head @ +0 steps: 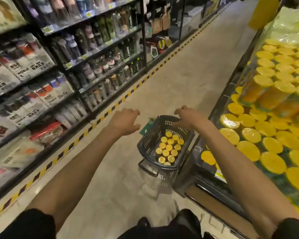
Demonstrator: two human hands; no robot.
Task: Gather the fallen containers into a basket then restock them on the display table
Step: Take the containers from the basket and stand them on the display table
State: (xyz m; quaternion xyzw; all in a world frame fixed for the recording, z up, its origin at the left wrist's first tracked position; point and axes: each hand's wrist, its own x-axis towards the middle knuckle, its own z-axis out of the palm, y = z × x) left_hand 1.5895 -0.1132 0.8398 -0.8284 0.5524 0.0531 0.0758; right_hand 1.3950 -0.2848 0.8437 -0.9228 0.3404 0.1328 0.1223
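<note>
Head view: The basket (149, 141) stands on the aisle floor (176, 80), hard against the base of the display tabletop (207, 176). It holds yellow-lidded containers (169, 149), upright and packed close. Its handle (148, 168) lies folded down at the near end.

The left hand (126, 120) hovers over the floor just left of the basket, fingers loosely spread, holding nothing. The right hand (186, 118) is above the basket's far rim, fingers relaxed and empty; contact with the rim cannot be confirmed.

Stocked containers (266, 145) of the same kind cover the tabletop on the right. Shelves (93, 54) of bottles line the left, behind a yellow-and-black floor strip (140, 83).
</note>
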